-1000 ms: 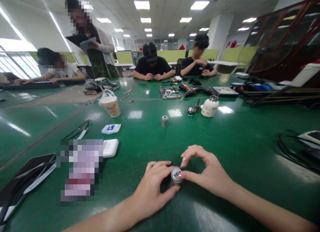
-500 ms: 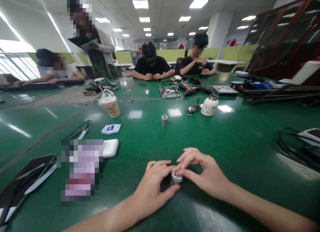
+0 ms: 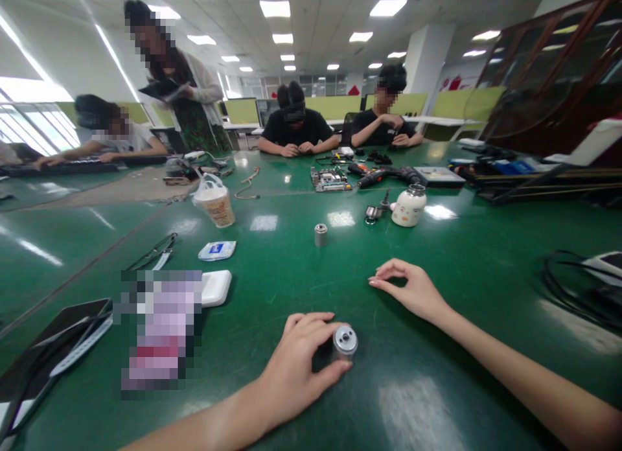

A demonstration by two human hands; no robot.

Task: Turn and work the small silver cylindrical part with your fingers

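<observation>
My left hand (image 3: 302, 360) curls its thumb and index finger around a short silver metal cylinder (image 3: 345, 341) standing upright on the green tabletop. The cylinder's flat top has a raised centre and small dark holes, like the end face of a small motor. My right hand (image 3: 411, 286) is off to the right and farther forward, apart from the cylinder, its thumb and fingertips brought together in a pinch. Whatever lies between those tips, if anything, is too small to make out. Farther out, a second similar metal cylinder (image 3: 321, 235) stands on the green table (image 3: 272, 279).
Left are a white case (image 3: 216, 289), a small blue-and-white packet (image 3: 217, 251), a phone-like dark slab (image 3: 58, 328) and a bagged cup (image 3: 216, 205). Beyond lie a white bottle (image 3: 409, 208), a circuit board (image 3: 331, 180) and a power drill (image 3: 383, 177). Black cables (image 3: 564, 289) lie right. Several people are behind.
Half a second ago my right fingertips were on the cylinder's top; now that hand has drawn away forward and right, still pinched. My left hand stays around the cylinder.
</observation>
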